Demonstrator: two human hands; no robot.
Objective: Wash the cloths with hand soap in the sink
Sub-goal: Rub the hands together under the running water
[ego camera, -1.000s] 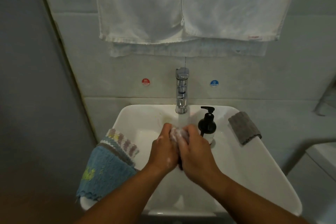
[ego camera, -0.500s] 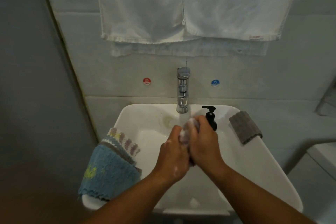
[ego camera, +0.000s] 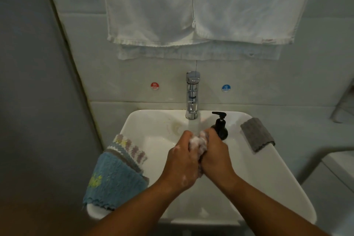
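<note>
Two grips close on one soapy cloth (ego camera: 197, 142): the left hand (ego camera: 180, 163) and the right hand (ego camera: 214, 157) each curl their fingers round it, bunching it between the palms. It sits just in front of the tap (ego camera: 192, 99), under what looks like running water, above the sink (ego camera: 268, 178) bowl. Its length runs from the tap toward the person, and neither hand is nearer.

By my reading, scrubbing is under way. The soap bottle (ego camera: 220, 128), just right of the tap, crowds the right knuckles. On the rim left of the tap lie a blue cloth (ego camera: 113, 178) and a striped cloth (ego camera: 130, 149); to its right, a grey cloth (ego camera: 257, 134). Open bowl lies nearer the person.
</note>
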